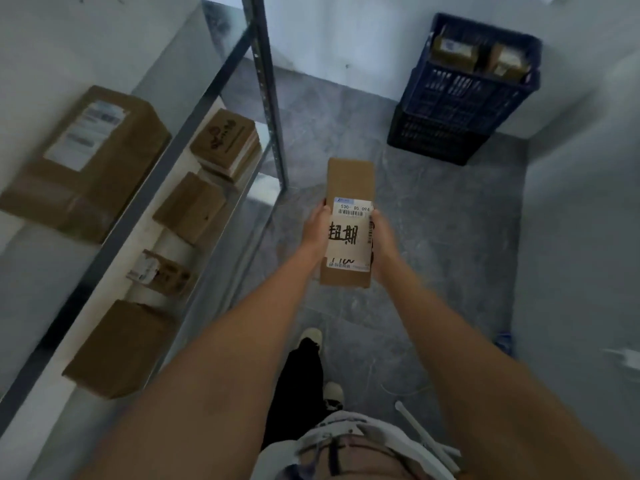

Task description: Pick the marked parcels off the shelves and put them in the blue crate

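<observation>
Carry phase. We hold a marked cardboard parcel [348, 223] out over the floor, left hand [316, 230] and right hand [380, 241] clasping its long sides, fingers curled around it. The blue crate [460, 109], well ahead, already contains at least two parcels. Several boxes remain on the shelves [145, 209]; whether they are marked we cannot tell.

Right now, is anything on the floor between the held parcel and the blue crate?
Nothing visible. The parcel, gripped by the left hand and right hand, has only bare grey floor between it and the blue crate, which already holds two boxes.
</observation>
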Demonstrator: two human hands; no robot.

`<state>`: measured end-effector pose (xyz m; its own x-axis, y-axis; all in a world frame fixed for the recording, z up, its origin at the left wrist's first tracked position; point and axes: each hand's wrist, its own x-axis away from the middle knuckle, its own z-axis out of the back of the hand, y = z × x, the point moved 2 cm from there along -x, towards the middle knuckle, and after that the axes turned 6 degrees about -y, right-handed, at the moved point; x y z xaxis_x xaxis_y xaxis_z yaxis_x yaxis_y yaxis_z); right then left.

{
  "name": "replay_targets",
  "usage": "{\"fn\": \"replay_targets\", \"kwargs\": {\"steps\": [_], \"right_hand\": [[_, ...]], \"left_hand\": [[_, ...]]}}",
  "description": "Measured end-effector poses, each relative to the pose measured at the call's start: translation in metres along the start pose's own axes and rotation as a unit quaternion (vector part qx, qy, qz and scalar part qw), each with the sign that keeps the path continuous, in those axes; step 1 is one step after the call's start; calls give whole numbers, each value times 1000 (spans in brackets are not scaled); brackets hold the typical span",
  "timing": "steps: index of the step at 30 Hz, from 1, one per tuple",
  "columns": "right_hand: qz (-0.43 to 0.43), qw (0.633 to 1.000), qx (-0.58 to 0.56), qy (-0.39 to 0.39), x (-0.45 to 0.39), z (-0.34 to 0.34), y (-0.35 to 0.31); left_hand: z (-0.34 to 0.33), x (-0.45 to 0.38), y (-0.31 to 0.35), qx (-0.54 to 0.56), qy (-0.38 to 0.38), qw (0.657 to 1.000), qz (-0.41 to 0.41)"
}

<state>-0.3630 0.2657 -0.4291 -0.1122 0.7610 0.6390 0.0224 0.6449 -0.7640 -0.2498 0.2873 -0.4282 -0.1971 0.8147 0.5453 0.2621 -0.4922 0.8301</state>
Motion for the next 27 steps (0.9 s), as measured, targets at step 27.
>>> {"fn": "replay_targets", "kwargs": {"steps": [27], "right_hand": [[24,983,-155,98,-298,206,-275]], "left_hand": [[-315,-314,210,-70,-224,971,40]]}}
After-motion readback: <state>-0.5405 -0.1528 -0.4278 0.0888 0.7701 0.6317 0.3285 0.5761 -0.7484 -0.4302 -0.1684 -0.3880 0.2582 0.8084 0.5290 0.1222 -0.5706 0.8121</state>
